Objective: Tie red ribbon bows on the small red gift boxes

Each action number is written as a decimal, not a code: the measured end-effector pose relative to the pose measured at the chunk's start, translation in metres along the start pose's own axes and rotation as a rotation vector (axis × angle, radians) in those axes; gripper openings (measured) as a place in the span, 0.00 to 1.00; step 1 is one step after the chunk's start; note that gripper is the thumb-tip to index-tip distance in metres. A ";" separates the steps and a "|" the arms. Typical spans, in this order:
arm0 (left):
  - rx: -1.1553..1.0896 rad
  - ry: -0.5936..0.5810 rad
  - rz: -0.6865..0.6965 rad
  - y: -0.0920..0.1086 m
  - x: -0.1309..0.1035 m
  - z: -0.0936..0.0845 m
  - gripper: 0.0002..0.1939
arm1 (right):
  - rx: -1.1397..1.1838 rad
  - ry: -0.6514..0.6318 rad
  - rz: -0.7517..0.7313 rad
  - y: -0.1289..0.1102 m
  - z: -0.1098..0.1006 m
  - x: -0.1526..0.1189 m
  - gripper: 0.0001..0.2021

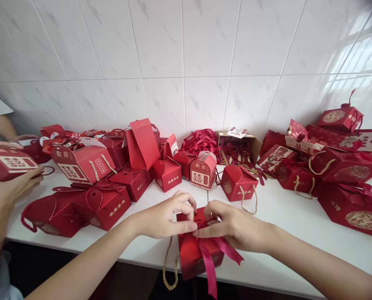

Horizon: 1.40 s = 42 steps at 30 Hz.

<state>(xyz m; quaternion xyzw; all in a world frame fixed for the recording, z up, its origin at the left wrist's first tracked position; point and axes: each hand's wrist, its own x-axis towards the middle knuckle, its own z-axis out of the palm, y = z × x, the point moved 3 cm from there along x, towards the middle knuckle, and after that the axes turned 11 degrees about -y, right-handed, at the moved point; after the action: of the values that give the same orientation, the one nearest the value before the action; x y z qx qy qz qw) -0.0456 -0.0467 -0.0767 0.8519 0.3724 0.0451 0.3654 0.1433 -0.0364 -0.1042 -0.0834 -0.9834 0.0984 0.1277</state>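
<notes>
A red gift box (188, 266) with a twisted rope handle (171, 286) stands at the front edge of the white table. Across its top runs a dark pink ribbon (208, 266), whose two tails hang over the front. Reaching in from the left, my left hand (173, 214) has its thumb and curled fingers closed at the ribbon on the lid. My right hand (235, 225) pinches the ribbon from the other side, fingertips close to the left thumb. The fingers partly cover the ribbon's middle, so its exact shape there is hidden.
Several finished-looking red boxes (103, 206) stand left, more (354, 208) right. Behind are a pile of ribbons (201, 141) and an open carton (253, 146) of ribbon pieces. At far left another person's hands (23, 183) hold a red box (4, 160). A tiled wall (204, 37) closes the back.
</notes>
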 end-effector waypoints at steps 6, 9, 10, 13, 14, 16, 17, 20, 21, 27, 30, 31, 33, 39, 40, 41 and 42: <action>0.004 -0.096 0.045 -0.001 0.004 -0.003 0.12 | 0.015 0.002 -0.043 0.001 0.000 0.002 0.19; -0.022 -0.068 0.024 -0.008 0.003 -0.006 0.13 | 0.005 0.011 -0.057 0.001 0.002 0.000 0.19; -0.013 -0.067 0.010 -0.009 0.002 -0.006 0.14 | 0.009 0.008 -0.056 0.001 0.003 0.000 0.18; 0.023 -0.099 0.012 -0.008 0.000 -0.006 0.13 | 0.025 -0.009 -0.054 -0.002 0.003 -0.001 0.18; 0.030 -0.094 0.022 -0.006 0.000 -0.006 0.13 | 0.027 -0.017 -0.054 -0.003 0.003 -0.001 0.18; 0.039 -0.043 0.026 -0.002 0.000 -0.006 0.13 | 0.023 -0.026 -0.044 -0.005 0.002 -0.001 0.18; 0.051 0.004 0.011 0.000 0.000 -0.006 0.14 | 0.014 -0.028 -0.034 -0.005 0.002 0.000 0.18; 0.125 0.167 -0.073 0.004 0.002 -0.004 0.16 | -0.011 -0.041 -0.009 -0.004 0.001 -0.001 0.17; 0.138 0.209 -0.092 0.005 0.003 -0.003 0.17 | -0.011 -0.044 -0.010 -0.003 0.001 -0.001 0.17; -0.209 0.306 -0.017 0.007 0.007 0.013 0.13 | 0.103 0.151 -0.003 -0.001 -0.001 -0.001 0.11; -0.323 0.366 -0.032 0.005 0.009 0.022 0.12 | 0.204 0.334 0.119 0.004 -0.001 0.000 0.03; -0.332 0.394 -0.039 0.005 0.010 0.024 0.12 | 0.224 0.368 0.154 0.006 0.000 0.001 0.03; -0.346 0.441 -0.053 0.004 0.012 0.028 0.13 | 0.231 0.398 0.187 0.008 0.002 0.002 0.05; -0.431 0.538 -0.044 0.000 0.017 0.035 0.13 | 0.227 0.411 0.237 0.013 0.003 0.004 0.07; -0.432 0.550 -0.049 -0.001 0.017 0.036 0.14 | 0.230 0.422 0.251 0.014 0.004 0.004 0.08; -0.423 0.558 -0.056 -0.002 0.017 0.037 0.15 | 0.236 0.435 0.262 0.014 0.004 0.003 0.10; -0.407 0.559 -0.063 -0.003 0.017 0.038 0.16 | 0.243 0.445 0.272 0.015 0.004 0.002 0.11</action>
<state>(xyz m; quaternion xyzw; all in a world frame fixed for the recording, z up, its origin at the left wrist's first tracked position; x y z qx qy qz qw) -0.0225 -0.0562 -0.1095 0.7045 0.4676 0.3385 0.4129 0.1422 -0.0226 -0.1105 -0.2182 -0.8920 0.2112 0.3348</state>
